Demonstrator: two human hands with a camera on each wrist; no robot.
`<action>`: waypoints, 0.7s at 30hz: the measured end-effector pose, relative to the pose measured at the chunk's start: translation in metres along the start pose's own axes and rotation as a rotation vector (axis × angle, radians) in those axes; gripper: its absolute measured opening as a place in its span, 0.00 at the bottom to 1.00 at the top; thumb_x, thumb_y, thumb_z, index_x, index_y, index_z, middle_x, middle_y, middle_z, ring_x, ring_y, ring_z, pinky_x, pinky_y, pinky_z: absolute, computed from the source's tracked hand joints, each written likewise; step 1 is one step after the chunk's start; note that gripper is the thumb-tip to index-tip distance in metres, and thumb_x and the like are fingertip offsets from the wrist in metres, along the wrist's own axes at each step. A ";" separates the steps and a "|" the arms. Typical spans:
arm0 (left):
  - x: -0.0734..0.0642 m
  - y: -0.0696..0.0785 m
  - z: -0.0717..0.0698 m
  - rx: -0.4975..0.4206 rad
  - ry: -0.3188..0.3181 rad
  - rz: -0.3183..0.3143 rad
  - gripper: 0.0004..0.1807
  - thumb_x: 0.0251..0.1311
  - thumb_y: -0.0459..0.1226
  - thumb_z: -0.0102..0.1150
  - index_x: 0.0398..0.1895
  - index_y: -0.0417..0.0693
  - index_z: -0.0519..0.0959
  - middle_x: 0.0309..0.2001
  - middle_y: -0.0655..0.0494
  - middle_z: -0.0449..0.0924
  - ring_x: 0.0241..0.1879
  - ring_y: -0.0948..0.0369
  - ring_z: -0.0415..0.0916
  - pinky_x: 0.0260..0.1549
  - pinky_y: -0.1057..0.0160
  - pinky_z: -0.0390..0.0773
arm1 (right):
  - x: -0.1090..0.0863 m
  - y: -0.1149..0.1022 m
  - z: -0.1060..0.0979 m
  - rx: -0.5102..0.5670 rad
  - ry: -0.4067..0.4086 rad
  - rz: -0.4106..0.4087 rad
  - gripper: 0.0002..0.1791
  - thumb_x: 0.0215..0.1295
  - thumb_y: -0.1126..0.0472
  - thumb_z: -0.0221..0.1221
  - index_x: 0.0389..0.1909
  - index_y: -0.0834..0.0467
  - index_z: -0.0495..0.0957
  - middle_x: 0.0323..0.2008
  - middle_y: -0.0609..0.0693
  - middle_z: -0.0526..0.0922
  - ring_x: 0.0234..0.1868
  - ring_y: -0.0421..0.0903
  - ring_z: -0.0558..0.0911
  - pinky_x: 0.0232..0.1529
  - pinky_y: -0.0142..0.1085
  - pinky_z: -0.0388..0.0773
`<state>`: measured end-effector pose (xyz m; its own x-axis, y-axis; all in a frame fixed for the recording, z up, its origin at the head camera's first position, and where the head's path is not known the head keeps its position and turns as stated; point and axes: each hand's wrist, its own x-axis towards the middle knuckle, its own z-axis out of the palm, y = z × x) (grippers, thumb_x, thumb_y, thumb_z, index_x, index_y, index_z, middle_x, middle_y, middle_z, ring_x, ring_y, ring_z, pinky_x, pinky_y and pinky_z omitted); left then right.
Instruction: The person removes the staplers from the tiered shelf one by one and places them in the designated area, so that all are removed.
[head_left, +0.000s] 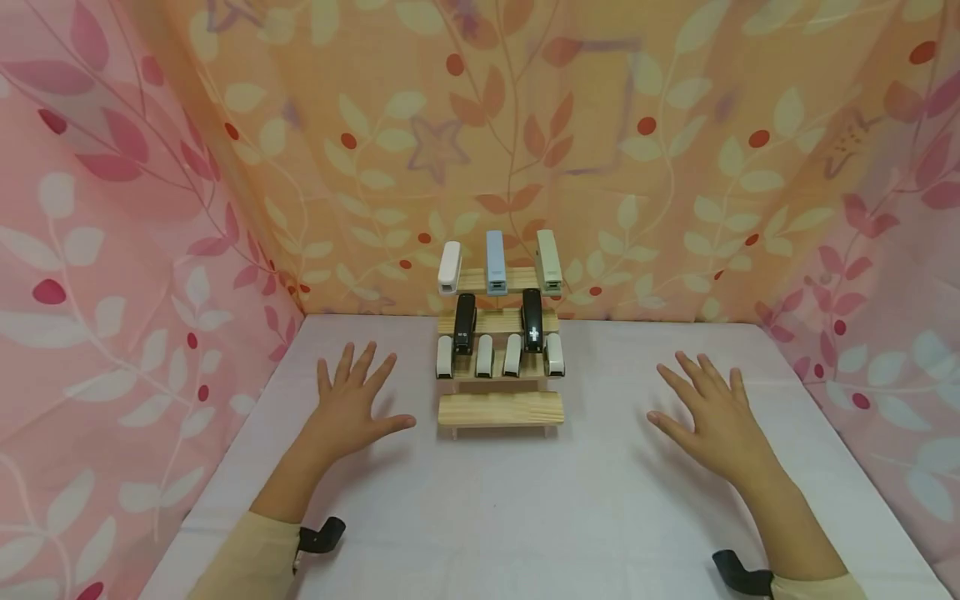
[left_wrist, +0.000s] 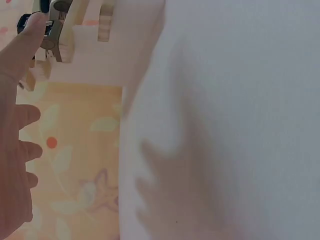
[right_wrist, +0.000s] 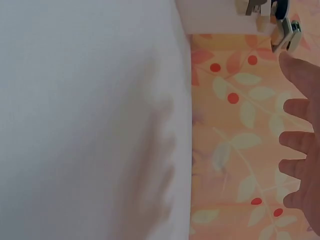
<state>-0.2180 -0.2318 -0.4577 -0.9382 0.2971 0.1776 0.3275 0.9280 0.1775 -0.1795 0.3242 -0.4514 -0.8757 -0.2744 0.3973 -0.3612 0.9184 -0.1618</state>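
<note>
My left hand (head_left: 350, 414) is spread over the left part of the table, its thumb pointing toward a stepped wooden rack (head_left: 501, 408). On the other side my right hand (head_left: 708, 421) is held with fingers spread, apart from the rack. Neither hand holds anything. Staplers stand on the rack's steps: a white one (head_left: 450, 267), a light blue one (head_left: 496, 262) and a pale green one (head_left: 549, 262) on top. Two black staplers (head_left: 465, 323) lean in the middle, with several small white staplers (head_left: 484, 356) below. The lowest step has bare wood.
A white cloth covers the table (head_left: 480, 517). Behind it hangs an orange leaf-patterned curtain (head_left: 300, 125), and pink patterned cloth (head_left: 97, 333) closes off both sides. Black wrist mounts (head_left: 322, 536) stick out from both sleeves.
</note>
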 end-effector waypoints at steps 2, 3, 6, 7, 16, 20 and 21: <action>0.001 0.001 0.002 -0.040 0.000 -0.003 0.62 0.49 0.80 0.55 0.83 0.59 0.54 0.83 0.44 0.41 0.81 0.39 0.26 0.71 0.23 0.24 | 0.001 -0.001 0.000 0.026 0.006 0.013 0.42 0.63 0.39 0.67 0.74 0.52 0.68 0.75 0.63 0.64 0.77 0.69 0.57 0.77 0.70 0.30; 0.001 0.002 0.003 -0.059 0.001 -0.003 0.61 0.50 0.79 0.56 0.83 0.59 0.54 0.83 0.44 0.42 0.81 0.39 0.28 0.71 0.23 0.26 | 0.002 -0.002 0.000 0.043 0.010 0.019 0.42 0.63 0.39 0.68 0.74 0.53 0.69 0.75 0.64 0.65 0.76 0.69 0.59 0.77 0.69 0.32; 0.001 0.005 0.006 -0.130 -0.005 -0.011 0.60 0.51 0.76 0.59 0.83 0.58 0.54 0.83 0.45 0.44 0.81 0.38 0.31 0.71 0.23 0.30 | 0.004 -0.004 0.000 0.091 0.032 0.039 0.40 0.64 0.42 0.68 0.73 0.55 0.70 0.73 0.64 0.68 0.74 0.69 0.62 0.78 0.69 0.40; 0.001 0.006 0.007 -0.155 -0.007 -0.013 0.60 0.52 0.75 0.60 0.83 0.58 0.54 0.83 0.45 0.43 0.81 0.38 0.31 0.71 0.23 0.30 | 0.005 -0.005 0.000 0.108 0.039 0.044 0.39 0.65 0.44 0.68 0.72 0.56 0.70 0.72 0.65 0.69 0.73 0.69 0.63 0.78 0.69 0.42; 0.002 0.013 0.016 -0.399 0.006 -0.013 0.56 0.56 0.62 0.70 0.82 0.51 0.54 0.82 0.42 0.48 0.81 0.37 0.37 0.73 0.25 0.34 | 0.012 -0.014 -0.004 0.192 0.058 0.105 0.35 0.67 0.50 0.68 0.72 0.58 0.71 0.68 0.65 0.73 0.68 0.68 0.70 0.68 0.69 0.64; 0.003 0.016 0.023 -0.517 0.001 -0.025 0.54 0.59 0.57 0.71 0.82 0.51 0.53 0.82 0.43 0.49 0.81 0.38 0.39 0.75 0.27 0.37 | 0.013 -0.017 -0.004 0.215 0.061 0.132 0.34 0.68 0.49 0.68 0.71 0.57 0.71 0.68 0.63 0.74 0.68 0.66 0.71 0.65 0.69 0.69; 0.002 0.017 0.024 -0.548 -0.001 -0.031 0.54 0.59 0.56 0.71 0.82 0.52 0.53 0.82 0.43 0.50 0.81 0.39 0.39 0.75 0.28 0.37 | 0.014 -0.017 -0.004 0.223 0.060 0.140 0.34 0.68 0.49 0.67 0.71 0.57 0.71 0.68 0.63 0.74 0.68 0.66 0.71 0.64 0.69 0.69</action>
<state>-0.2174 -0.2103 -0.4775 -0.9484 0.2716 0.1638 0.3098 0.6834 0.6611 -0.1842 0.3055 -0.4398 -0.9040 -0.1261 0.4085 -0.3056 0.8588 -0.4111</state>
